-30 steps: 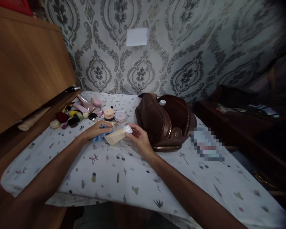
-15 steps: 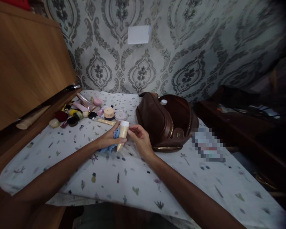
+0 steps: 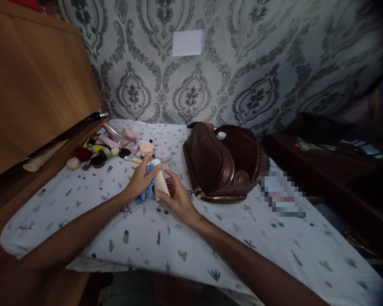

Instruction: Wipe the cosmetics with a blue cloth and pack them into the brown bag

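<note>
A cream-coloured squeeze tube [image 3: 161, 183] with a white cap is between my hands, cap end up and leaning left. My left hand [image 3: 141, 177] is closed round a crumpled blue cloth [image 3: 144, 196] and presses it against the tube near the cap. My right hand [image 3: 180, 199] grips the lower, flat end of the tube, thumb in front and fingers behind it. Just beyond the hands lie a makeup brush [image 3: 132, 159], a jar with a peach lid [image 3: 147, 148] and a round clear case [image 3: 162, 154].
An open brown leather bag [image 3: 207, 163] stands right of my hands, a white cap [image 3: 221, 135] inside it. Several cosmetics, among them a pink tube [image 3: 116, 135], lie at the back left. A wooden panel [image 3: 38, 80] borders the left side; a pixelated packet [image 3: 283, 194] lies at right.
The tube has tipped so its cap leans left. My right hand has moved from beside the cap down to the tube's lower end; my left hand and the cloth have moved up towards the cap.
</note>
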Demonstrator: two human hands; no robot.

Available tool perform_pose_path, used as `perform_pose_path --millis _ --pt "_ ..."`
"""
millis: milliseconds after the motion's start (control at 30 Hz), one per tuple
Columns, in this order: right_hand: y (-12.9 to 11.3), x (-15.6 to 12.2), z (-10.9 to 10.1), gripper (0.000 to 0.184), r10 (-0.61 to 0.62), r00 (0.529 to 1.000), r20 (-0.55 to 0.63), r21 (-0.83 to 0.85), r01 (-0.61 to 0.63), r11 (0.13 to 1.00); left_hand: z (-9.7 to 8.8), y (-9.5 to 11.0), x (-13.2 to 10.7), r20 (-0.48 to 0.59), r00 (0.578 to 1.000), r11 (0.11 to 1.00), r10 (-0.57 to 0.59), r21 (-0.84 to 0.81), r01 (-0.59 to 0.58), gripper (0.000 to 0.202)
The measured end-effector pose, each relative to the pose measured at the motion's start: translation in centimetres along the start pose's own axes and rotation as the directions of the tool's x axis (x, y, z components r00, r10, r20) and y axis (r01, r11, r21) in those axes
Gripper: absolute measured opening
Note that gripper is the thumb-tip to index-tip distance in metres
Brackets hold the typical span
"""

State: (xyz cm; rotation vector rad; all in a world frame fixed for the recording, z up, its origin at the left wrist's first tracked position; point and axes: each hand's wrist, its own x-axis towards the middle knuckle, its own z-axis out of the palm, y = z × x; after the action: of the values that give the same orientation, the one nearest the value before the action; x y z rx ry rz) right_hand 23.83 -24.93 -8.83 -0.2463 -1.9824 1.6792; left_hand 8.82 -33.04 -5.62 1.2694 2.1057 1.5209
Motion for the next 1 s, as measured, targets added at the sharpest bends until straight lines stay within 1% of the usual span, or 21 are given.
perform_pose_path --millis 67,167,267,367,433,500,633,733,833,900,1000 --pt "0.5 0.2 0.0 0.069 0.029 1.0 -0.007 0.033 -0.029 0.999 -0.2 0.0 0.3 -0.018 1.0 1.0 0.019 0.013 -0.019 0.028" --pt "0.7 0.4 0.1 0.072 0.1 0.994 0.048 0.193 -0.108 0.975 -0.6 -0.4 1.0 -0.058 0.998 0.999 0.037 -0.019 -0.038 0.037" --pt "0.4 0.6 0.1 0.073 0.157 0.983 0.1 0.329 -0.181 0.927 -0.9 -0.9 1.5 -0.085 0.996 0.996 0.018 -0.084 -0.026 0.043" --pt "0.1 0.7 0.0 0.073 0.18 0.976 0.121 0.389 -0.214 0.896 -0.9 -1.0 1.6 -0.083 0.996 0.991 -0.017 -0.136 0.006 0.045" --pt "-0.1 0.7 -0.1 0.073 0.187 0.974 0.131 0.405 -0.225 0.886 -0.7 -0.9 1.5 -0.053 0.997 0.985 -0.055 -0.165 0.046 0.048" --pt "-0.2 0.7 -0.1 0.073 0.189 0.974 0.123 0.419 -0.223 0.88 -0.4 -0.8 1.3 -0.025 0.998 0.981 -0.065 -0.183 0.059 0.049" --pt "-0.3 0.9 -0.3 0.074 0.202 0.977 0.062 0.464 -0.207 0.861 0.3 -0.9 0.6 0.008 1.0 0.986 0.03 -0.164 -0.029 0.04" --pt "-0.5 0.9 -0.5 0.071 0.217 0.976 0.018 0.477 -0.199 0.856 0.8 -1.1 0.0 0.058 0.994 0.99 0.089 -0.117 -0.081 0.045" --pt "-0.6 0.9 -0.7 0.066 0.238 0.971 -0.015 0.467 -0.204 0.86 1.0 -1.0 -0.5 0.117 0.987 0.993 0.11 -0.065 -0.103 0.054" --pt "-0.6 1.0 -0.8 0.063 0.248 0.968 -0.024 0.458 -0.21 0.864 0.9 -0.8 -0.8 0.136 0.984 0.993 0.113 -0.042 -0.108 0.056" --pt "-0.5 1.2 -0.8 0.062 0.233 0.972 -0.014 0.413 -0.206 0.887 0.8 -0.4 -0.9 0.108 0.988 0.994 0.113 -0.025 -0.11 0.048"
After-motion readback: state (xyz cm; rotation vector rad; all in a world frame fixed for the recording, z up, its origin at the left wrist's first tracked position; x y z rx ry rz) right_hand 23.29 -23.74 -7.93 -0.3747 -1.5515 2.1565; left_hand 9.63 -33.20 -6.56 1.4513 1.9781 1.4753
